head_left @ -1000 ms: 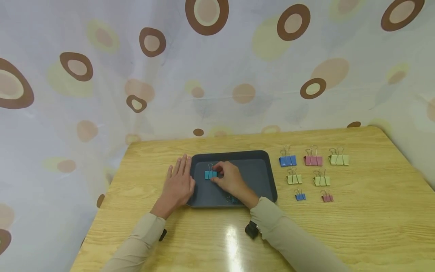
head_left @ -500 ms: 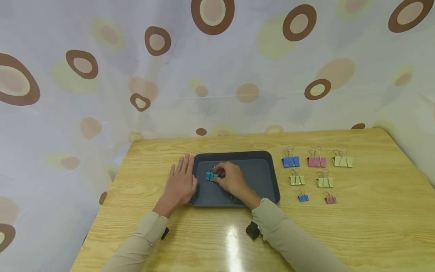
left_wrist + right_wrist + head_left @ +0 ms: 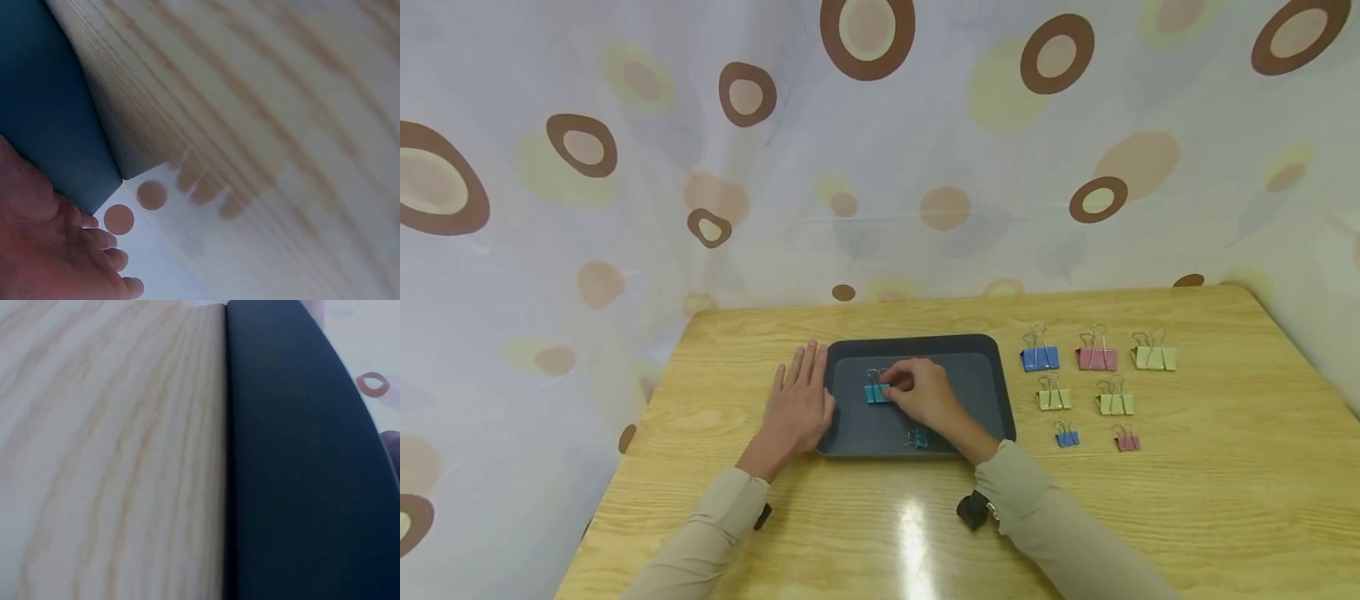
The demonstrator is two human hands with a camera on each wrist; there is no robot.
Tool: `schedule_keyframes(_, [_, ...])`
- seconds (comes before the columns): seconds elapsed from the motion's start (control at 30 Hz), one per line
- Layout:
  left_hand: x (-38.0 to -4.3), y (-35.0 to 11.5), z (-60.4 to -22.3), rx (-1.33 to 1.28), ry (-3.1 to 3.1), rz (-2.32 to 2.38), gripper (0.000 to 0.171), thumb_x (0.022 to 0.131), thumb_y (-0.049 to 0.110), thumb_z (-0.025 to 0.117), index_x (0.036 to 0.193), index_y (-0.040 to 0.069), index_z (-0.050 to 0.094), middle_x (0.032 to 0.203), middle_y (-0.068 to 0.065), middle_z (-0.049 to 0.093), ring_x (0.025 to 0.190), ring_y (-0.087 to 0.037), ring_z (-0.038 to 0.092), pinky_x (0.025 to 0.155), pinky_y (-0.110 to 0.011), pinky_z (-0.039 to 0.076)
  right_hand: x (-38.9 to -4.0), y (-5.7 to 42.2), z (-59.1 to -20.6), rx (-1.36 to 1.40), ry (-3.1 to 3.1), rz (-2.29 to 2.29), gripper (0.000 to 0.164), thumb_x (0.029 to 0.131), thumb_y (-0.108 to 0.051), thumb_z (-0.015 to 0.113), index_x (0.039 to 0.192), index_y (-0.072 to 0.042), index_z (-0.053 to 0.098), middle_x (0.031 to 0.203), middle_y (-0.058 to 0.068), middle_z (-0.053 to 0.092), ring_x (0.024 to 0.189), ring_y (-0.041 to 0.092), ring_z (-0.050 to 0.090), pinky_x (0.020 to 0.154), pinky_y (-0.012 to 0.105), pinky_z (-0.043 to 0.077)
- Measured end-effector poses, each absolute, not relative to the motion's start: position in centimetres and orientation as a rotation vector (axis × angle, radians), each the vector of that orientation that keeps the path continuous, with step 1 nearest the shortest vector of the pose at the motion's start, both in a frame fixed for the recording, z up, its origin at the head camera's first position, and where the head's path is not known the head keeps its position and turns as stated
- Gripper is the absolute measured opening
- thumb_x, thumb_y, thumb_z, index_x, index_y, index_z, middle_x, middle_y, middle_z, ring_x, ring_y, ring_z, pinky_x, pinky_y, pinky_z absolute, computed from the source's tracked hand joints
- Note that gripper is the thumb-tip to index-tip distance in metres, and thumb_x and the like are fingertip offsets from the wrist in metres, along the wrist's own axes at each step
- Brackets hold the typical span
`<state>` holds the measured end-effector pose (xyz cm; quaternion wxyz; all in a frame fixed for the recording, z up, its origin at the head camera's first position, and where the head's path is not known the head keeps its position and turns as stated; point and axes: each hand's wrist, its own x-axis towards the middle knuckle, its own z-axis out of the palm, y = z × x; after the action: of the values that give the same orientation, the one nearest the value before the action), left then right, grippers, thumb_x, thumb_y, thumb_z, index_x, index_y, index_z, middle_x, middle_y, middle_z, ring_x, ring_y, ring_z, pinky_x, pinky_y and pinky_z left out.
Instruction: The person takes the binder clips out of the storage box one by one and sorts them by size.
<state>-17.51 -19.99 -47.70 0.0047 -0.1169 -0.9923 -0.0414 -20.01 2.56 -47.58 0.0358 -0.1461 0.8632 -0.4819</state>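
Note:
In the head view a dark grey tray (image 3: 970,396) lies on the table. My right hand (image 3: 928,398) reaches over it, thumb and fingers pinching the right side of a teal binder clip (image 3: 876,393) whose wire handles point up. A smaller teal binder clip (image 3: 921,437) lies near the tray's front wall, below my right wrist. My left hand (image 3: 796,408) lies along the tray's left rim with fingers straight. In the left wrist view, that palm (image 3: 44,250) is beside the tray's outer wall (image 3: 56,106). The right wrist view shows mostly the tray's front wall (image 3: 306,456).
Right of the tray, binder clips stand in rows: a large blue one (image 3: 1040,358), a pink one (image 3: 1097,359) and a pale yellow one (image 3: 1154,357) at the back. Smaller yellow, blue and pink clips sit in front. A patterned curtain (image 3: 880,167) hangs behind the wooden table (image 3: 850,525).
My right hand has shifted slightly right with the teal binder clip. The smaller teal clip, earlier partly covered by my wrist, now shows more fully. My left hand stays at the rim.

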Motion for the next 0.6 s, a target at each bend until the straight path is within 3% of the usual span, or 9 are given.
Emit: schedule_keyframes(0.6, [-17.7,-20.2,-47.9,-0.38,-3.105,-0.111,0.066,0.108,0.023,0.034,0.164,0.001,0.009,0.171,-0.017,0.009,0.157,-0.035,0.008,0.123,-0.058,0.012,-18.5,6.7,-46.3,-0.573,2.514,-1.61,0.01,0.093,-0.004,0.074,0.102,-0.006,0.079,0.109,0.011,0.075,0.09,0.024,0.074,0.076,0.035,0.06])
